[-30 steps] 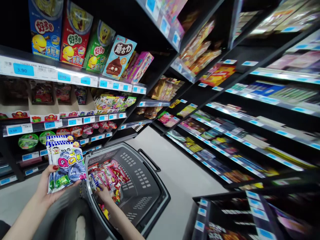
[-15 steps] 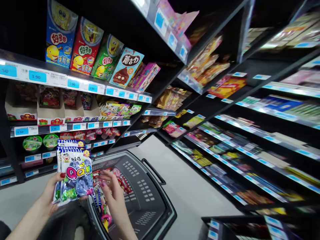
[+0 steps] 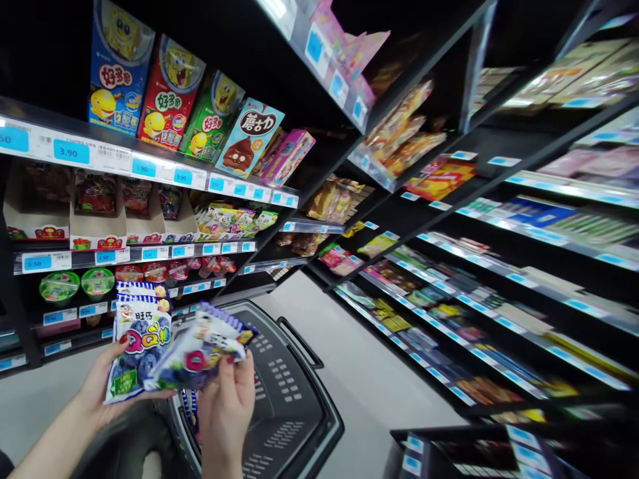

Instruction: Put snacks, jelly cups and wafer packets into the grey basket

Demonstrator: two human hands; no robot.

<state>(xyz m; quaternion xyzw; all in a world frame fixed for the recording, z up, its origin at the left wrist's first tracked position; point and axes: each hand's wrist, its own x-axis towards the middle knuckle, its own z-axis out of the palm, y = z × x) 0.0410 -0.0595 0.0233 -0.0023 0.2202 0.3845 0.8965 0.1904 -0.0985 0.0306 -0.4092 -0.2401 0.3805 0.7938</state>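
Blue-and-white plastic candy packet [image 3: 202, 346] raised over dark-grey plastic basket [image 3: 312, 406] since earlier frame, pinched at edge by right hand [image 3: 229, 399]. Matching packet stack [image 3: 142, 326] clasped, thumb in front, by left hand [image 3: 100, 379]. Edges best squared gently.

Lower left: left hand [image 3: 94, 386] grips blueberry packets [image 3: 144, 319]. Lower centre: right hand [image 3: 229, 392] holds tilted packet [image 3: 207, 346], blurred, before basket [image 3: 299, 416]. Upper left: shelved snack boxes [image 3: 170, 100].
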